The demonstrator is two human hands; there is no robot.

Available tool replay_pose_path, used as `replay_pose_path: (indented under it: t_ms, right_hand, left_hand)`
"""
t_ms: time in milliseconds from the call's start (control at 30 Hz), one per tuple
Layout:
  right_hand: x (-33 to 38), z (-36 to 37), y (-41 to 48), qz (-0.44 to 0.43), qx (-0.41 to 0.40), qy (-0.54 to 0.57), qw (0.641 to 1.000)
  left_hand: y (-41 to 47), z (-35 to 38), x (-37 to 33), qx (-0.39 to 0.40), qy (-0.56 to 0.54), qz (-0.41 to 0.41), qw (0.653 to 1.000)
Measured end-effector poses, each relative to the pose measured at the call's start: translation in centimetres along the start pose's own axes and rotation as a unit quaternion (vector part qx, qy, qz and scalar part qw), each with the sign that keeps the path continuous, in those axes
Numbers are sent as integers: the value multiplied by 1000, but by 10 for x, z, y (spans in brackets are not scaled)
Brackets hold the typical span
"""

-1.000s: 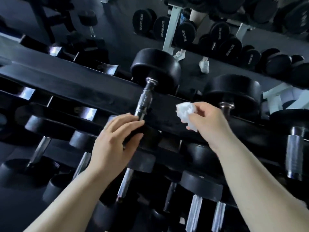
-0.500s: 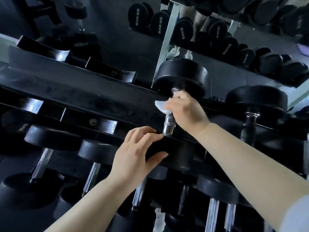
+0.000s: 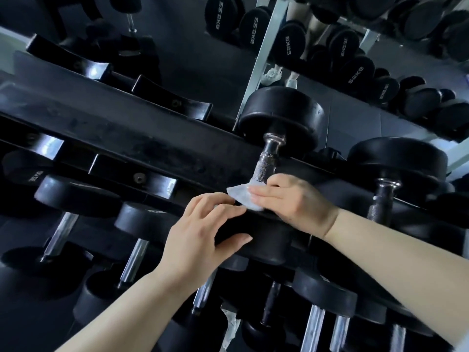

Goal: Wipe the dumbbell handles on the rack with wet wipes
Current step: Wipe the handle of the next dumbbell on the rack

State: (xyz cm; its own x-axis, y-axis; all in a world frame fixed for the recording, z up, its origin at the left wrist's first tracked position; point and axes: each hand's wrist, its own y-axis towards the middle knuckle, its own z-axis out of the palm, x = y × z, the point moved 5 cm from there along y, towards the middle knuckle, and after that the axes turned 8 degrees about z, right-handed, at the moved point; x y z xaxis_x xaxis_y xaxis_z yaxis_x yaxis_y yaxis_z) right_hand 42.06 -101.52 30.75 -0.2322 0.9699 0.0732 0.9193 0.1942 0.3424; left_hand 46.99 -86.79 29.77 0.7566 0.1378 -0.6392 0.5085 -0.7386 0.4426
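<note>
Black rack [image 3: 152, 138], 35KG dumbbell [image 3: 35, 177], wet wipe [image 3: 238, 195]

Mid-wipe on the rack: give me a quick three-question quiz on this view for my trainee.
1. True or false: the left hand holds the wet wipe.
2. Where on the knurled handle is the wipe? A: its far end; B: its near end, by the near head; C: off it.
3. Fill in: the left hand rests on the dumbbell's near ____.
Key: 1 false, the right hand grips it; 2 B; 3 head.
</note>
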Motion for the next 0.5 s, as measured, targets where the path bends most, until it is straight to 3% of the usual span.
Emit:
replay_pose_path:
  t_ms: [100, 167, 233, 333, 433, 500]
  right_hand:
    - [-16, -9, 19, 8, -3, -10, 1000]
    - [-42, -15, 35, 153, -45, -14, 987]
    - [-45, -12, 33, 204, -119, -48, 971]
    - [-28, -2, 8, 191, -179, -45, 964]
    - [-7, -3, -4, 106, -115, 10, 988]
    - [-14, -5, 1, 98, -97, 8, 990]
  left_hand:
    - [0, 0, 0, 9, -8, -8, 1000]
    - [0, 0, 0, 10, -11, -11, 1000]
    - [-1, 1, -1, 8, -10, -12, 1000]
    - [-1, 1, -2, 3, -5, -11, 1000]
    - [-2, 1, -3, 8, 0, -8, 1000]
    - [-2, 1, -3, 9, -3, -12, 1000]
